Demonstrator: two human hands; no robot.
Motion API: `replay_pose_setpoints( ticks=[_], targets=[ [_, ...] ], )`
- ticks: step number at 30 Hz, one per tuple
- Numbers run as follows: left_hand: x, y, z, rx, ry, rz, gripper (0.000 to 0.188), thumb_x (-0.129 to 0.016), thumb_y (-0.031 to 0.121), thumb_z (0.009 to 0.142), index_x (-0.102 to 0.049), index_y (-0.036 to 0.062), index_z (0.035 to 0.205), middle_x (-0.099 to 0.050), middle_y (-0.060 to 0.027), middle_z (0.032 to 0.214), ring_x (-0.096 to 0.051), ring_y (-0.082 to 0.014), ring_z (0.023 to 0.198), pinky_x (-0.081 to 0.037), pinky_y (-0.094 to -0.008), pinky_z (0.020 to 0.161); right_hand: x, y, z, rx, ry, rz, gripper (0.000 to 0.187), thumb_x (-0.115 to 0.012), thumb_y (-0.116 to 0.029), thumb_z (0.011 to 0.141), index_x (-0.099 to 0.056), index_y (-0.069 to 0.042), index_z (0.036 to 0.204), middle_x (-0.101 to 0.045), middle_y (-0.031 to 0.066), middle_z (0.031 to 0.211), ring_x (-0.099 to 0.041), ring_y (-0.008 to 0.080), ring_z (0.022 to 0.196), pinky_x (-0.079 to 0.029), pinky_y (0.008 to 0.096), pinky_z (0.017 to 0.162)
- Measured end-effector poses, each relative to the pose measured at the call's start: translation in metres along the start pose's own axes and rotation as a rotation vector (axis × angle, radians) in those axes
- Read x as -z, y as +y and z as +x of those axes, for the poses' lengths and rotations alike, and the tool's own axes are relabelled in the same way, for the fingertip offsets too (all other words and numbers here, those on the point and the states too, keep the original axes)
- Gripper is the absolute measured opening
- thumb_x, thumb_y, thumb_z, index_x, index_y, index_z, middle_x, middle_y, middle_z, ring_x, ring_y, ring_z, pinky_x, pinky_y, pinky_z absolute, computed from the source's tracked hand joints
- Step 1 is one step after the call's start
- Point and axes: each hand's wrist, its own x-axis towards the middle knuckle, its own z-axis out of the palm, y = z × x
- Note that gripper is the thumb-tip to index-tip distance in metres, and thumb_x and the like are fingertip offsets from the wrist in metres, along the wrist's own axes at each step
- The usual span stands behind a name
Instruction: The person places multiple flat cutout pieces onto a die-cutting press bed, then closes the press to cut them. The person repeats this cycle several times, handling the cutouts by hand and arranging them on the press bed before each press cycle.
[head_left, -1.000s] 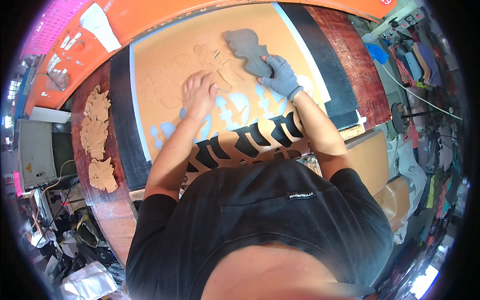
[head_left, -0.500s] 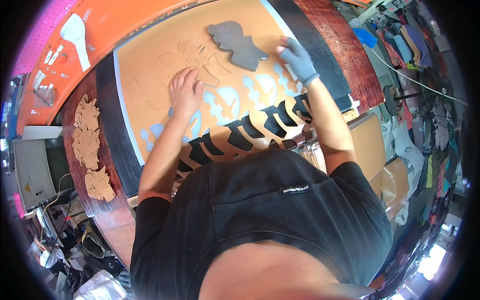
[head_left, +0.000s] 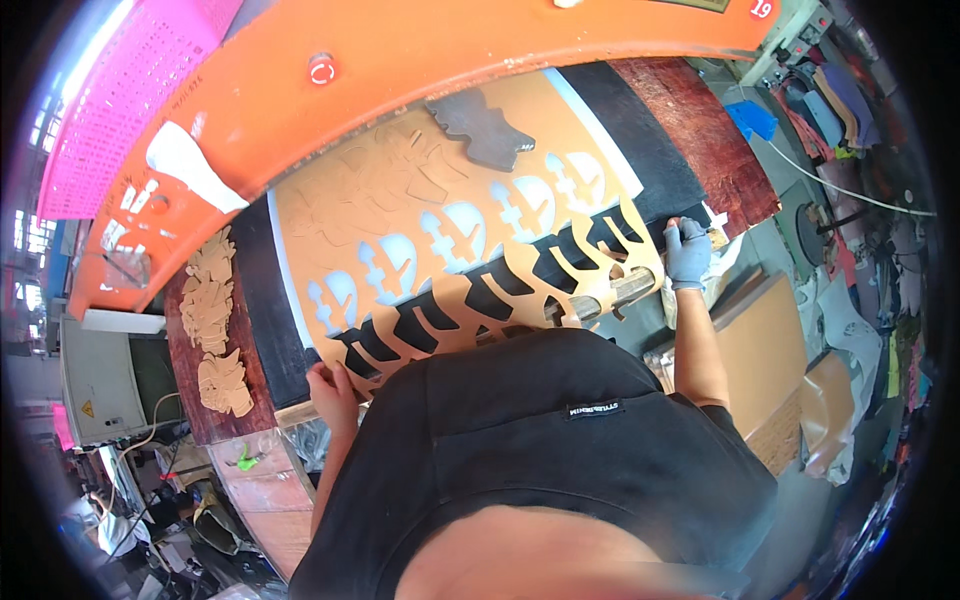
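My bare left hand point(head_left: 333, 388) is closed at the front left of the table, beside the near corner of the tan sheet point(head_left: 385, 215); what its curled fingers hold is hidden. At the front right corner of the table, my right hand point(head_left: 688, 252) wears a grey-blue glove that leaves fingertips bare. Its fingers are curled, and I cannot make out what is in them. Pale cut-out shapes run across the sheet, and its near part is a lattice hanging over the front edge. A dark grey cutting die point(head_left: 487, 137) lies on the sheet's far part, among outlines of cut pieces.
An orange machine beam point(head_left: 420, 65) spans the far side, with a red button point(head_left: 323, 69) and pink basket point(head_left: 130, 110). Tan cut pieces point(head_left: 207, 300) are piled on the left wooden board. A blue object point(head_left: 750, 119) lies at the right; hanging materials line the aisle beyond.
Both hands have left the sheet and drawn back to the table's front corners. My view has shifted, and the orange beam now covers the sheet's far edge and part of the die.
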Motion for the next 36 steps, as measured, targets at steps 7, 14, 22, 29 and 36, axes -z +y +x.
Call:
replay_pose_setpoints(
  ticks=[7, 14, 22, 29, 36],
  targets=[
    [-0.011, -0.018, -0.021, -0.183, 0.247, 0.058, 0.021, -0.056, 0.021, 0.087, -0.049, 0.0016, 0.086, -0.053, -0.0113, 0.063, -0.053, -0.0257, 0.055, -0.042, -0.037, 0.054, 0.004, -0.015, 0.019, 0.078, -0.02, 0.095, 0.017, -0.055, -0.019, 0.084, -0.062, -0.004, 0.084, -0.06, 0.0147, 0.079, -0.057, 0.0348, 0.075, -0.044, 0.0424, 0.068],
    [-0.013, -0.027, -0.024, -0.129, 0.259, 0.156, 0.021, -0.054, 0.025, 0.087, -0.047, 0.0053, 0.083, -0.056, -0.0141, 0.07, -0.057, -0.0332, 0.064, -0.044, -0.0417, 0.058, 0.019, -0.104, 0.116, 0.213, -0.049, 0.67, 0.024, -0.048, -0.02, 0.091, -0.058, 0.001, 0.088, -0.058, 0.0156, 0.079, -0.055, 0.0254, 0.073, -0.043, 0.0344, 0.068],
    [-0.001, -0.033, -0.054, -0.048, 0.207, 0.222, 0.024, -0.055, 0.027, 0.084, -0.046, 0.0056, 0.078, -0.053, -0.0155, 0.068, -0.054, -0.0374, 0.064, -0.042, -0.0462, 0.057, 0.054, -0.014, 0.009, 0.16, -0.247, 0.593, 0.02, -0.046, -0.019, 0.09, -0.055, -0.002, 0.086, -0.056, 0.0132, 0.078, -0.054, 0.0282, 0.071, -0.042, 0.0381, 0.063],
    [-0.003, -0.025, -0.032, -0.176, 0.291, 0.249, 0.024, -0.056, 0.029, 0.083, -0.046, 0.0074, 0.08, -0.054, -0.0159, 0.069, -0.054, -0.0388, 0.064, -0.043, -0.0452, 0.057, 0.011, 0.003, 0.015, 0.407, -0.263, -0.041, 0.02, -0.059, -0.023, 0.077, -0.062, -0.006, 0.068, -0.059, 0.0156, 0.073, -0.055, 0.0348, 0.07, -0.042, 0.0457, 0.066],
    [0.004, -0.011, -0.03, -0.087, 0.24, 0.294, 0.024, -0.057, 0.027, 0.081, -0.044, 0.0071, 0.08, -0.054, -0.0137, 0.069, -0.054, -0.0369, 0.07, -0.042, -0.0462, 0.063, 0.021, 0.001, 0.016, 0.479, -0.241, -0.072, 0.022, -0.056, -0.024, 0.079, -0.062, -0.007, 0.068, -0.058, 0.0144, 0.07, -0.055, 0.0343, 0.07, -0.041, 0.0455, 0.069]
  ],
)
